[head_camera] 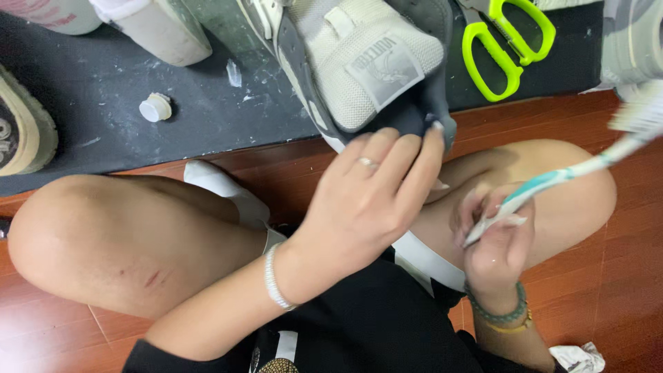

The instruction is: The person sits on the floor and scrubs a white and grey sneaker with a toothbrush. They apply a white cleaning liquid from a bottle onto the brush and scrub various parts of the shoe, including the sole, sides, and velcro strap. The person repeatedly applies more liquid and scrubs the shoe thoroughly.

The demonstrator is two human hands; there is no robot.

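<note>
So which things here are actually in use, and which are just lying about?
In use:
- grey-and-cream mesh sneaker, gripped by the left hand
- teal-and-white toothbrush, held in the right hand

Lying about:
- lime-green-handled scissors
- small white round cap
- crumpled white tissue
- dark mat

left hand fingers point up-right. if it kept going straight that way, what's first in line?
The left hand already touches the grey-and-cream sneaker at its heel, so the sneaker comes first. Beyond it lie the green-handled scissors, though depth is unclear.
</note>
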